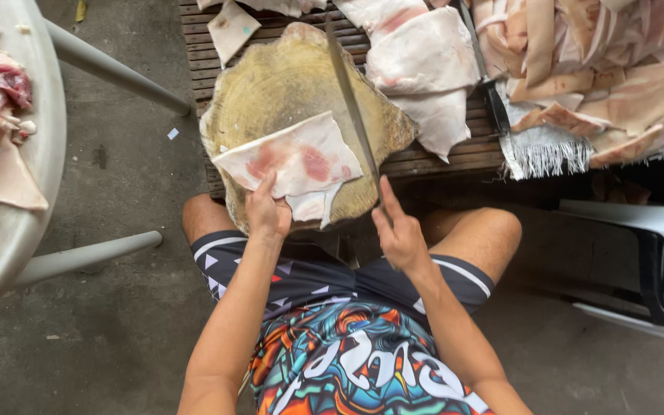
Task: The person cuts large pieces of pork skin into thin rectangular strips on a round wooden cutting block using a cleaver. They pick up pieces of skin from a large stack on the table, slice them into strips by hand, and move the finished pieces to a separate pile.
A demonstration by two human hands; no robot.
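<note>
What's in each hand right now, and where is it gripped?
The right hand holds the long knife by its handle end, blade lying across the chopping block. The left hand grips nothing; it presses on the near edge of the pork slab.

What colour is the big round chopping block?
The chopping block is yellowish-brown wood, darker and greenish toward the middle. The head view shows it best.

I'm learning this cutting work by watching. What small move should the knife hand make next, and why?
Probably lower the long knife onto the pale meat slab. The right hand holds the blade raised above the round wooden block, while the left hand already pins the slab's near edge.
</note>
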